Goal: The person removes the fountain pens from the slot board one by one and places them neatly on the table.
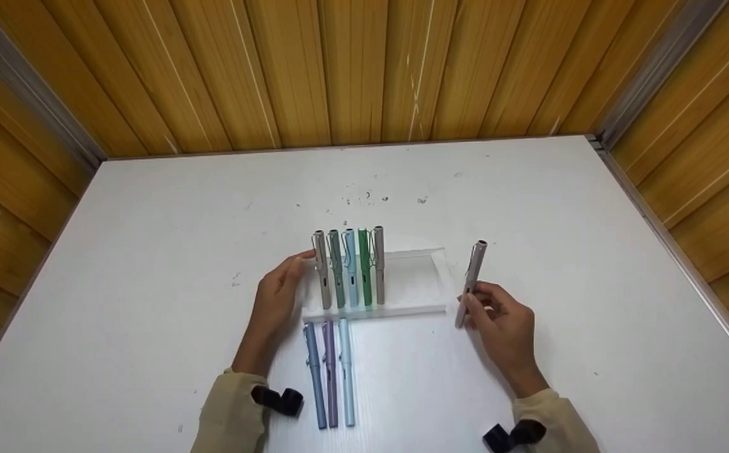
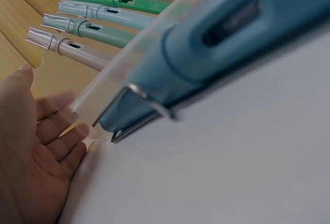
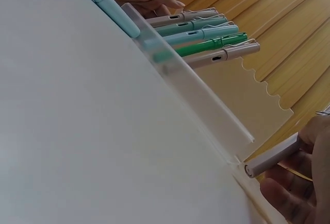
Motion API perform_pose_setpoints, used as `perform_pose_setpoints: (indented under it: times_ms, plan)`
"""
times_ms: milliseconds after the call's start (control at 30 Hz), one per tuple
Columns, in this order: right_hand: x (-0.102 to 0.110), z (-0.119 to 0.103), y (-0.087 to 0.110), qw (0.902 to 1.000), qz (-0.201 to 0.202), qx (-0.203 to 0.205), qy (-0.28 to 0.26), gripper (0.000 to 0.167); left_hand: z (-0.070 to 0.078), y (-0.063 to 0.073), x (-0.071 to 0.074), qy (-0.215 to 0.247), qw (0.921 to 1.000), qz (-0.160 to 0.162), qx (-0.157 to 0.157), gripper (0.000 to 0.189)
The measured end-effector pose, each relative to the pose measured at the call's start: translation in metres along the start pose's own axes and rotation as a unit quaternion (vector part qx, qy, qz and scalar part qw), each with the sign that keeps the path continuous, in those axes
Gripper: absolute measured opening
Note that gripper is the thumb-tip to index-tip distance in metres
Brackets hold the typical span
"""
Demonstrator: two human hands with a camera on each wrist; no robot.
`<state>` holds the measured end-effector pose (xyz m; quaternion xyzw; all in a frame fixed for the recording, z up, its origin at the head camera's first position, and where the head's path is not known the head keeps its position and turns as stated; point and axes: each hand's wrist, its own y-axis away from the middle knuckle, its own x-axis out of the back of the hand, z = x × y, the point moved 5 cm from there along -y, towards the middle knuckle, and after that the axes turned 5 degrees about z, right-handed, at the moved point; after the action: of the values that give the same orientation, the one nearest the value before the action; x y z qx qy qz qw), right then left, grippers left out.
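My left hand (image 1: 276, 292) holds the left edge of a clear pen stand (image 1: 415, 309), its fingers showing partly through the plastic in the left wrist view. Several capped fountain pens lean side by side in the stand's left part: a greyish pen (image 1: 322, 270), a grey-green pen (image 1: 337, 270), a light blue pen (image 1: 351, 270), a green pen (image 1: 365, 270) and another greyish pen (image 1: 378, 270). Off the stand's right end, my right hand (image 1: 506, 321) pinches a pale greyish-pink fountain pen (image 1: 476, 261) by its barrel, cap end up, the clip facing left.
In front of the stand, three fountain pens lie on the white table (image 1: 150, 283): a dark blue pen (image 1: 316, 384), a purple pen (image 1: 330, 384) and a light blue pen (image 1: 347, 384). Wood-patterned walls (image 1: 352, 75) enclose the table's back and sides.
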<state>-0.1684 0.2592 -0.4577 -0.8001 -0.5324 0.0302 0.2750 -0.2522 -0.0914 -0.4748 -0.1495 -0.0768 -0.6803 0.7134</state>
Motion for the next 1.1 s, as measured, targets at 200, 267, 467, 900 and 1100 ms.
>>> perform_pose_setpoints:
  times_ms: [200,267,467,900,1100]
  plan:
    - [0.000,-0.005,0.007,0.9998,-0.007,0.009,-0.016,0.014,0.002,0.000,0.001,0.000,1.0000,0.000,-0.008,0.052]
    - [0.000,-0.006,0.007,0.9998,-0.007,0.004,-0.017,0.015,0.002,0.000,0.001,-0.001,1.0000,0.000,-0.009,0.051]
    - [-0.003,-0.007,0.009,0.9995,-0.019,0.011,-0.022,0.013,0.002,0.000,0.001,-0.005,0.9998,-0.001,-0.017,0.052]
    - [-0.032,-0.018,0.019,0.9959,-0.072,0.003,-0.056,0.011,0.003,-0.001,0.001,-0.008,0.9997,0.000,-0.024,0.050]
    - [-0.052,-0.026,0.026,0.9931,-0.099,-0.012,-0.062,0.010,0.004,0.000,0.001,0.002,0.9998,-0.001,-0.022,0.047]
